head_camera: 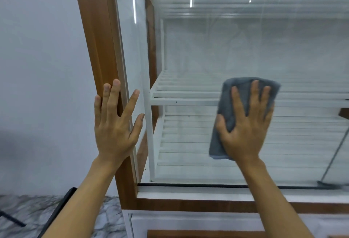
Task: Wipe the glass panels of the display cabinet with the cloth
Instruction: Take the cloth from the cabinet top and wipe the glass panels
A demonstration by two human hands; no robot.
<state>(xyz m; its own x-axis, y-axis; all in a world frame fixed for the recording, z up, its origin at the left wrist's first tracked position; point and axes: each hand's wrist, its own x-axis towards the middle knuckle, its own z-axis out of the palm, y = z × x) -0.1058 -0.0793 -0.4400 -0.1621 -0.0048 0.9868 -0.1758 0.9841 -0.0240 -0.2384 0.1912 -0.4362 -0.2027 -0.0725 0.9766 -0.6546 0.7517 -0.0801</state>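
Our left hand's fingers (111,96) lie spread across the wooden frame (98,35) and glass panel (217,48) edge — fresh smudges could follow. Our right hand (245,130) pins the grey cloth (243,90) flat, fingers splayed — bare fingertips past its edge might streak.
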